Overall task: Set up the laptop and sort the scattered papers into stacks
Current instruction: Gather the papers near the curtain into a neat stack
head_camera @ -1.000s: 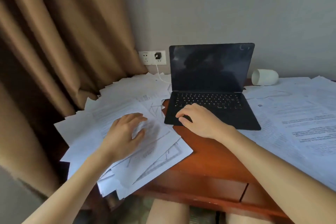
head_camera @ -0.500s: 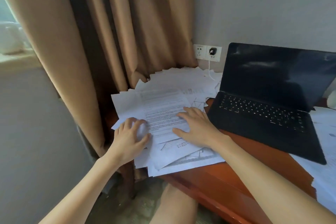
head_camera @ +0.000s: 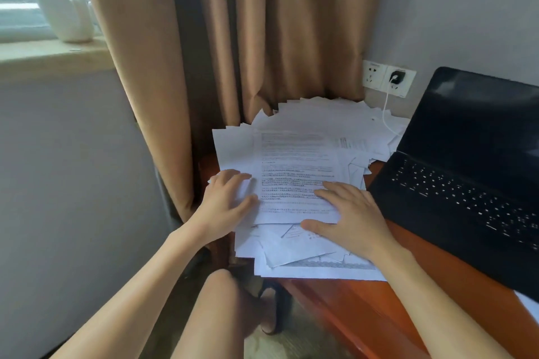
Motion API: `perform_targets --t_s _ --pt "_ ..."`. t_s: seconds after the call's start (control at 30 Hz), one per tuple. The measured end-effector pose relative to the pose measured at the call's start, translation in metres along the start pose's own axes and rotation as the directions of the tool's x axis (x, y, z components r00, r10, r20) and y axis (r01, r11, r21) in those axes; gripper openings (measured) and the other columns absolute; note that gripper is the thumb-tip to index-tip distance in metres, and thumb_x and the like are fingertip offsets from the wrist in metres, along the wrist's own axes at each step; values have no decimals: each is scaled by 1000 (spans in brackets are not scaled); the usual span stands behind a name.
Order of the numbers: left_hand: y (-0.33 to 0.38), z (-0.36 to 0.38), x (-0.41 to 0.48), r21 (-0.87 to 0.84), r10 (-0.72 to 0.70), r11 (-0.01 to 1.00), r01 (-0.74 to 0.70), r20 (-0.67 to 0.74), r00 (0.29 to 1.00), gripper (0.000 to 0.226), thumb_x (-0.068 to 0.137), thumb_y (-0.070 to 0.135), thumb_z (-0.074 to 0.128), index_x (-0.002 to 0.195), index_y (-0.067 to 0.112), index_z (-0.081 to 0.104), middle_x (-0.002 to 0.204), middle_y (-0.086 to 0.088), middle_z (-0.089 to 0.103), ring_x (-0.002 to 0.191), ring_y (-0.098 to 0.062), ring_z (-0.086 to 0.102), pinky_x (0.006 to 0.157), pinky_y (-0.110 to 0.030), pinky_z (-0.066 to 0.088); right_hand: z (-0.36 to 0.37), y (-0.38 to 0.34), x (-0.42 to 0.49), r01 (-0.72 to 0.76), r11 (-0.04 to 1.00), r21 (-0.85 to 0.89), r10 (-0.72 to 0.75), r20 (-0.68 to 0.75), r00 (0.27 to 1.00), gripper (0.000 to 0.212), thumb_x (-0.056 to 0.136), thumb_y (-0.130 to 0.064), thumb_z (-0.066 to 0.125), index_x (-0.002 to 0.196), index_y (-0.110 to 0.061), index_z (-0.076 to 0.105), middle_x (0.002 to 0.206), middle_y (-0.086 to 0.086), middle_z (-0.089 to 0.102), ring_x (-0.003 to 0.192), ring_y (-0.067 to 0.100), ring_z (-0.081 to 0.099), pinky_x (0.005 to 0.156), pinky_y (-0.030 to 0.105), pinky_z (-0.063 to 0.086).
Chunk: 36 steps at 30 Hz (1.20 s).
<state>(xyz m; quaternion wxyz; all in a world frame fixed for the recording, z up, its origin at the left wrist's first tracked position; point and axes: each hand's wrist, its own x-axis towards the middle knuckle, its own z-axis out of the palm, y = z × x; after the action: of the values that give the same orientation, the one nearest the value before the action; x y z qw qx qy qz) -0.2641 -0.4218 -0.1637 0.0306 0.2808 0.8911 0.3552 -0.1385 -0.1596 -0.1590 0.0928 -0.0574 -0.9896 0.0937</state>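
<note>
A loose heap of white printed papers [head_camera: 294, 154] covers the left end of the reddish wooden desk [head_camera: 344, 297]. My left hand [head_camera: 226, 201] rests flat on the heap's left edge, fingers spread. My right hand [head_camera: 353, 218] lies flat on the lower right of the top sheet, thumb stretched toward the left. Neither hand grips a sheet. A black laptop [head_camera: 466, 183] stands open on the desk to the right, its screen dark and its keyboard facing me.
Brown curtains [head_camera: 262, 38] hang behind the papers. A wall socket [head_camera: 388, 79] holds a plug whose white cable runs down behind the papers. A white kettle [head_camera: 67, 16] sits on the windowsill at far left. My knee [head_camera: 221, 315] shows below the desk edge.
My right hand left the laptop's front edge and came to rest on the papers. My left hand slid to the heap's left edge. The view swung left.
</note>
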Motion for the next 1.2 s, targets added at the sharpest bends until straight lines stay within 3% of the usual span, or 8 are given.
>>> perform_targets --t_s 0.17,0.37,0.53,0.67,0.87,0.97,1.07,1.2 --pt "-14 -17 12 55 -73 996 74 -27 997 62 94 55 40 150 28 46 166 0 30 157 -27 12 127 -53 10 8 3 5 213 973 -91 -232 -407 883 50 99 -60 43 103 -25 78 112 -8 75 104 14 71 85 31 54" --pt "-16 -24 28 82 -77 993 79 -24 997 47 100 33 62 145 27 49 145 3 49 136 -22 42 116 -49 28 9 3 15 219 976 -2 -189 -511 838 35 103 -33 48 83 -11 67 66 -5 55 59 11 48 47 34 46" --pt "-15 -31 42 -234 -205 948 215 67 977 49 97 14 68 140 23 48 105 8 55 94 -16 61 66 -16 45 5 -14 17 111 956 271 1 -381 924 23 100 -30 57 84 -15 64 69 -13 50 70 0 47 60 24 40" --pt "-12 -34 36 -444 -261 807 391 326 909 68 94 11 75 144 31 34 120 3 60 101 -19 69 76 -28 61 7 -29 18 132 934 332 -32 -290 957 32 101 -42 53 89 -19 70 79 -15 61 79 -3 51 69 22 43" --pt "-4 -41 33 -704 -314 344 621 537 783 47 108 38 49 148 14 47 154 -12 48 102 -47 73 66 -45 63 12 -43 12 231 918 322 -169 -207 964 37 94 -56 58 97 -24 76 98 -24 65 96 0 57 89 21 43" --pt "5 -43 37 -649 -331 480 590 489 807 49 103 44 59 141 14 53 146 -14 55 121 -39 64 66 -49 65 7 -46 9 179 915 362 -153 -100 983 39 90 -63 60 104 -31 76 108 -24 63 111 2 55 99 17 34" --pt "12 -36 39 -490 -339 716 497 379 861 37 100 19 68 131 16 50 127 -10 63 106 -31 70 71 -49 66 -4 -48 6 39 821 570 -60 17 998 23 93 -42 67 107 -27 76 110 -20 66 116 2 55 98 11 38" --pt "4 -32 32 -450 -283 817 360 230 931 39 101 5 59 133 25 49 122 0 65 112 -29 68 71 -38 66 -5 -29 6 -47 846 531 95 -64 993 18 101 -31 59 116 -31 70 115 -23 63 120 0 50 102 14 37"
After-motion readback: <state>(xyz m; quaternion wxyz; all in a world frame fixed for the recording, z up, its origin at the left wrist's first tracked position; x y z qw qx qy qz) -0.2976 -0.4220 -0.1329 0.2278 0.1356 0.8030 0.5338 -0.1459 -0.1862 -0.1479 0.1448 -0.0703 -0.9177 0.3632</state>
